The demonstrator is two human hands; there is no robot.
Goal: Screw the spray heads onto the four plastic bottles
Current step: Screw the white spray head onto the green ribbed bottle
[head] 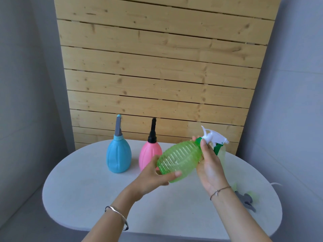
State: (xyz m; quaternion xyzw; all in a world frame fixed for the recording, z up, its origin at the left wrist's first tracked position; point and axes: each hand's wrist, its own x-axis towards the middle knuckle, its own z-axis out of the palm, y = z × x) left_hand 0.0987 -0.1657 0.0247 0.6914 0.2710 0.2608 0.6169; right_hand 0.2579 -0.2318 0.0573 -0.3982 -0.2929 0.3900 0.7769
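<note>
Two stand finished: blue bottle [118, 157] and pink bottle [148, 152]. The left hand [153, 179] grips the green bottle [178, 161], the right hand [208, 166] pinches its white head [214, 137]; clear bottle [222, 154] and grey head [244, 199] wait.

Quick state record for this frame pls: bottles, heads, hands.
held: green bottle, tilted, off the table
its head: white trigger head at the neck; how tight, cannot tell
left hand: grips the bottle's base
right hand: fingers round the trigger head's green collar
standing, heads on: blue bottle, pink bottle
fourth: pale bottle, mostly hidden behind the right hand
loose: grey spray head, lying on the table at right
</note>
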